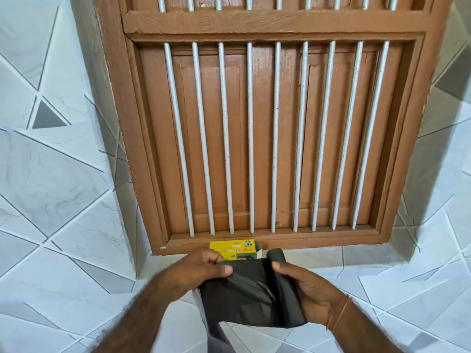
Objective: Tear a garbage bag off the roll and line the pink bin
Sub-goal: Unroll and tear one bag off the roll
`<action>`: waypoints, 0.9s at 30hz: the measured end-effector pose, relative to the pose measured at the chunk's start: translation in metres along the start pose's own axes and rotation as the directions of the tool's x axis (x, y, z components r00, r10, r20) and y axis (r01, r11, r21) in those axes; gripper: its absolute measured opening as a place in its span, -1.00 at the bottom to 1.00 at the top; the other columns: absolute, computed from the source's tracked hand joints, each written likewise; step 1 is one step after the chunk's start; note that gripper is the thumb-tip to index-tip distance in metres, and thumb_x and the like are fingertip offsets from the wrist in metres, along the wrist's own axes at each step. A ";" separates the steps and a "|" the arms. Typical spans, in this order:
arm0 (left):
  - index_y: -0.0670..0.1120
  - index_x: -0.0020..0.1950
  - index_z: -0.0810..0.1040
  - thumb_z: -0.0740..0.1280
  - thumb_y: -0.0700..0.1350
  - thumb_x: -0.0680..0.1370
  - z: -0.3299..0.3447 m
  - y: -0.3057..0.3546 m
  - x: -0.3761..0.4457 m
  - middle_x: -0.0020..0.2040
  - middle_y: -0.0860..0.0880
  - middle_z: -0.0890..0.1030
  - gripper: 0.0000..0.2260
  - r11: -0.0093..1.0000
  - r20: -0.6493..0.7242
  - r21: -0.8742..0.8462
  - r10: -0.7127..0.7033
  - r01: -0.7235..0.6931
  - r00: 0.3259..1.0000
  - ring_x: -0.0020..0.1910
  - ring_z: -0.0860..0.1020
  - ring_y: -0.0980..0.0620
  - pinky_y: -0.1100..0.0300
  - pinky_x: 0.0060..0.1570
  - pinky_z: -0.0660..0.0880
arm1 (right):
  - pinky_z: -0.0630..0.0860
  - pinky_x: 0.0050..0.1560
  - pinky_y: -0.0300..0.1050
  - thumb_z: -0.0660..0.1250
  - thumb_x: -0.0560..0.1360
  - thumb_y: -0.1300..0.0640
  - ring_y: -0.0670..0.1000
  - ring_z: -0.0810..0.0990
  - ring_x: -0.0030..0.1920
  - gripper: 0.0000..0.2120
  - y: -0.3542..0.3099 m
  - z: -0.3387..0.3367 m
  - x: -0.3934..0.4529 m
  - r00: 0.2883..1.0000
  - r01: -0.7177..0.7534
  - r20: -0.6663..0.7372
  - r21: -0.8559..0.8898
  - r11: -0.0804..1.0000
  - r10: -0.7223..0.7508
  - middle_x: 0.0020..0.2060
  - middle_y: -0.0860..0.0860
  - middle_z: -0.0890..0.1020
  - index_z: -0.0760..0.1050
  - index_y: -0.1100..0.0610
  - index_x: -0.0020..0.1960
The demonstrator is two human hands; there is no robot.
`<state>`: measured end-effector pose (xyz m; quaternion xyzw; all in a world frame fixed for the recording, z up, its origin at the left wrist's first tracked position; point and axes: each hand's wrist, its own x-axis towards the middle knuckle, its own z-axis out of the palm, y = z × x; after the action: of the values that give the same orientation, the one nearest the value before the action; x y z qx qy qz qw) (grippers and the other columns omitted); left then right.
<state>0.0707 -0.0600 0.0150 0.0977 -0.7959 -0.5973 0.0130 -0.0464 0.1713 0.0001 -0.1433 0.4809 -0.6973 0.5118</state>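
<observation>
- the pink bin was nowhere in this view, so its place could not be told.
- the yellow box point(233, 248) on the ledge point(331, 258) was partly hidden behind the left hand point(196, 272), and its print was too small to read.
- the roll point(279, 284) of black garbage bags was mostly covered by the right hand point(309, 294); only its top end, poking up beside the box, and a dark strip along the thumb showed.
- the lower edge of the unrolled bag point(239, 299) ran down out of the frame at the bottom, so its full length could not be seen.
- both forearms were cut off by the bottom edge, and the left one was blurred.
- the left hand was closed in a pinch: its thumb lay on top of the bag's upper left corner, with the curled fingers above and behind the sheet.
- the right hand was wrapped around the roll, thumb pressed on the front near the top, palm cupped under it; the other fingers were hidden behind the plastic.
- the black sheet stretched between the 2 hands, creased, with a fold running diagonally near the roll.
- a thin thread bracelet point(340, 314) sat on the right wrist.
- behind the hands stood a brown wooden window frame point(277, 24) with white bars point(251, 136), set in a wall of white and grey tiles point(51, 174).
</observation>
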 end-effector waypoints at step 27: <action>-0.13 -0.26 0.64 0.48 -0.14 0.44 0.030 0.025 0.011 -0.30 -0.03 0.62 -0.89 0.998 0.121 -0.003 0.067 -0.067 0.990 -0.29 0.54 0.07 0.21 -0.23 0.46 | 0.38 0.34 0.17 0.38 0.41 0.19 0.23 0.56 0.18 -0.56 -0.027 -0.004 -0.010 0.997 0.056 0.064 -0.200 0.978 -0.044 0.24 0.29 0.56 0.51 0.30 0.26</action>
<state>0.0520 -0.0270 0.0290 0.0347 -0.7985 -0.6008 -0.0151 -0.0604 0.1820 0.0237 -0.2269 0.5299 -0.6532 0.4910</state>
